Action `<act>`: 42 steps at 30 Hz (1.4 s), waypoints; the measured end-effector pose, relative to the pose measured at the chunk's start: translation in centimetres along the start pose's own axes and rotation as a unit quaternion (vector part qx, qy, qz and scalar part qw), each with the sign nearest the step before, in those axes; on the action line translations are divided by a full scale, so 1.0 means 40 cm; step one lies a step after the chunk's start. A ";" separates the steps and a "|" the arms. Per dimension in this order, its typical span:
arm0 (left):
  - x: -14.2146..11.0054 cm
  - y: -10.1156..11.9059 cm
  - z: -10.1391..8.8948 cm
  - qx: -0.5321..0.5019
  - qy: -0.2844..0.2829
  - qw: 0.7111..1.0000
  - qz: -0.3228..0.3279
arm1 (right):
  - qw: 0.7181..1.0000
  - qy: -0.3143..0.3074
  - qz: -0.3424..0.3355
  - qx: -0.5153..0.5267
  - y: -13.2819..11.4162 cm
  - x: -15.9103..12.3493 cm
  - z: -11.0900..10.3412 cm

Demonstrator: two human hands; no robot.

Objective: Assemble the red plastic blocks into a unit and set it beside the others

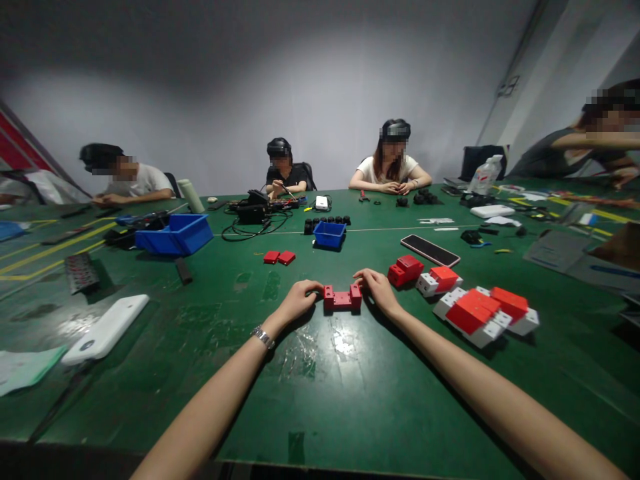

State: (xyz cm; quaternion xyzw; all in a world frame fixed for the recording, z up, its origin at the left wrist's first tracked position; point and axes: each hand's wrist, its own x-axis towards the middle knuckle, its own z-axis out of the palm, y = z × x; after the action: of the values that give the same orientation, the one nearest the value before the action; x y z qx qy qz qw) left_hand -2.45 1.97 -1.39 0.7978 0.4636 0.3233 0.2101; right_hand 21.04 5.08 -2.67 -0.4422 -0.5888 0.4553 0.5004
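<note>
In front of me on the green table (320, 400) lies a red U-shaped plastic part (343, 299), with a raised block at each end and holes in the blocks. My left hand (300, 298), a metal watch at its wrist, has its curled fingertips against the part's left block. At the right block, my right hand (379, 290) has its fingers bent around the outer side and top edge. The thumbs are partly hidden. Just right of my right hand sit a red block (405, 271) and several red-and-white blocks (473, 310).
Beyond the part lie two small red pieces (279, 257) and a small blue bin (329, 235). A larger blue bin (175, 235) stands left, a white power bank (107, 330) nearer. A phone (430, 251) lies right. Several people sit around the table.
</note>
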 end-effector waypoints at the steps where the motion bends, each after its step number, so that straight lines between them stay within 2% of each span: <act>1: 0.000 -0.001 0.000 0.000 -0.001 1.000 -0.001 | 1.000 0.002 -0.001 -0.002 0.001 0.001 0.001; 14: 0.002 0.000 -0.001 -0.005 -0.010 1.000 -0.017 | 0.999 -0.001 -0.024 -0.034 0.000 0.004 0.001; 23: -0.002 0.005 -0.001 -0.027 -0.025 0.999 -0.023 | 0.998 -0.026 -0.022 -0.050 -0.005 0.000 0.003; 42: -0.005 0.006 -0.004 -0.035 -0.030 0.999 0.008 | 0.998 -0.023 -0.026 -0.049 -0.004 -0.001 0.004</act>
State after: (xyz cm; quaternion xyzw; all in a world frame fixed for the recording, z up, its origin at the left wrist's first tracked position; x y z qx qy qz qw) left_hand -2.50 1.68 -1.17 0.8028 0.4393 0.3167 0.2494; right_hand 20.89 5.01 -2.51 -0.4404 -0.6328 0.4227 0.4764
